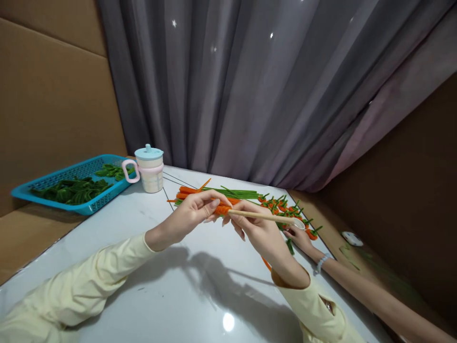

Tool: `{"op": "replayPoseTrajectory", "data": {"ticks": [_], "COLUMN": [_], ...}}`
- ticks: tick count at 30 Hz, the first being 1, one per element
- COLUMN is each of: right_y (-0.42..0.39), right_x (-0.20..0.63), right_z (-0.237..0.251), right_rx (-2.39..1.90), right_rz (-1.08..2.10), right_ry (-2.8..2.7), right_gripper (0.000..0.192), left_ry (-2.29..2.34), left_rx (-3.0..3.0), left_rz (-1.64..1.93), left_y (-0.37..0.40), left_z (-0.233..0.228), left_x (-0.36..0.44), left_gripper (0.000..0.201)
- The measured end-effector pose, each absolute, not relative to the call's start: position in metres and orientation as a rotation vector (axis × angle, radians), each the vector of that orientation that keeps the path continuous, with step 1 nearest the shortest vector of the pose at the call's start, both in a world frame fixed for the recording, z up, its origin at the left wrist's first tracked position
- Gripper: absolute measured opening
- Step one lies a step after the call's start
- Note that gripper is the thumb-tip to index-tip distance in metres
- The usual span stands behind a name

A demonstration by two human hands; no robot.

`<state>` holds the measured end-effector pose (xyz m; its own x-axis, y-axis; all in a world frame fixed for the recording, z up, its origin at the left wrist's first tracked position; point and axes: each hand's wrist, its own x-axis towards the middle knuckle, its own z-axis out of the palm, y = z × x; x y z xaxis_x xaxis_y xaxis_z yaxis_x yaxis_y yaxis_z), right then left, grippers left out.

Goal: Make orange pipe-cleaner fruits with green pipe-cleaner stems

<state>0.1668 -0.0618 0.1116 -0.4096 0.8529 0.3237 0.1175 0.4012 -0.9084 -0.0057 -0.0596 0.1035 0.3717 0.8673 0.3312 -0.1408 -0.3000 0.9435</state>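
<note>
My left hand [198,209] pinches an orange pipe cleaner [223,209], which is wound in a tight coil at one end of a thin wooden stick [264,216]. The stick is gripped by my right hand [255,228], close beside the coil. Its far end, pointing right, carries a white spoon-like tip [299,224]. Behind both hands lie bundles of loose orange pipe cleaners [185,191] and green pipe cleaners [241,194]. An orange tail [266,263] shows beside my right wrist.
Several small orange pieces with green stems [282,204] stand at the table's right. Another person's hand [300,238] reaches in there. At left are a blue basket [87,208] of green leaf-like pieces and a lidded cup [152,176]. A grey curtain [228,95] hangs behind.
</note>
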Motion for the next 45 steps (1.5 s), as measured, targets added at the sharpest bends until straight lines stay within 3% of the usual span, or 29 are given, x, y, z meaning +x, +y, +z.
{"op": "replayPoseTrajectory", "data": {"ticks": [4,8,15,21,24,30,34,39,45], "right_y": [-0.058,-0.054,-0.052,-0.049,-0.046,-0.041,-0.043,-0.045,-0.036], "right_x": [0.159,0.153,0.152,0.152,0.154,0.156,0.156,0.164,0.176], "right_z": [0.099,0.092,0.099,0.096,0.091,0.076,0.076,0.087,0.093], "right_rx": [-0.891,-0.925,-0.859,-0.874,-0.942,-0.967,-0.918,-0.846,-0.596], "right_rz": [0.955,1.093,1.382,1.333,1.002,-0.356,-0.728,-0.518,0.377], "right_ry": [-1.695,-1.588,-1.531,-1.590,-1.784,-2.236,-2.450,-2.665,-2.615], "right_gripper": [0.021,0.018,0.029,0.033,0.030,0.023,0.024,0.028,0.027], "left_ry": [0.793,0.985,0.970,1.180,1.264,1.384,1.387,1.191,0.891], "left_rx": [1.588,1.928,2.658,2.970,3.075,3.178,3.105,2.987,2.925], "left_rz": [1.230,1.281,1.552,1.466,1.338,0.808,0.559,0.371,0.280], "left_y": [-0.064,-0.065,-0.053,-0.048,-0.049,-0.055,-0.055,-0.055,-0.057], "left_z": [0.102,0.099,0.080,0.077,0.078,0.084,0.086,0.099,0.113], "left_x": [0.001,0.002,-0.004,-0.007,-0.007,-0.007,-0.011,-0.020,-0.023], "left_gripper": [0.026,0.025,0.027,0.032,0.034,0.039,0.038,0.032,0.038]}}
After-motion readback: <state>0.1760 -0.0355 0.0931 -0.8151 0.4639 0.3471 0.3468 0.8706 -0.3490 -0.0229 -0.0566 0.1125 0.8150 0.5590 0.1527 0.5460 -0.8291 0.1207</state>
